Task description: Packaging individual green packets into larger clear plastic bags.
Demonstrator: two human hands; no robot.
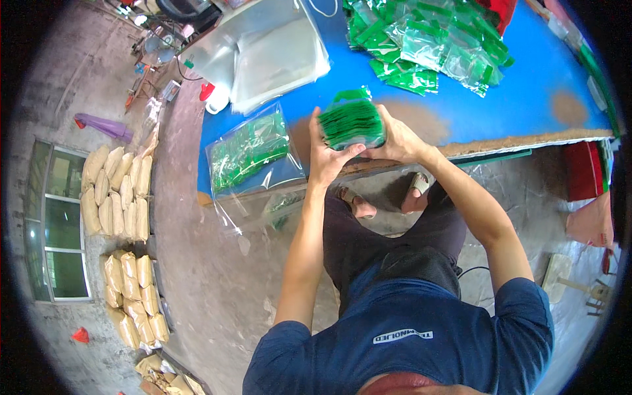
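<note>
Between my two hands is a thick stack of green plastic packets (pixel 352 124), its layered edges facing up. My left hand (pixel 328 158) grips the stack's left side, thumb across the near edge. My right hand (pixel 398 138) closes round its right side. Both are over the near edge of the blue table (pixel 316 99). Left of my hands lies a large clear plastic bag (pixel 253 151) with green packets inside, part of it hanging past the table edge. Farther right on the table is a loose heap of green and clear packets (pixel 428 43).
A pile of flat clear bags (pixel 280 56) lies at the back left of the table, beside a white bottle with a red top (pixel 217 99). Stacked brown sacks (pixel 118 194) stand by the left wall. A red container (pixel 582 171) is under the table's right end.
</note>
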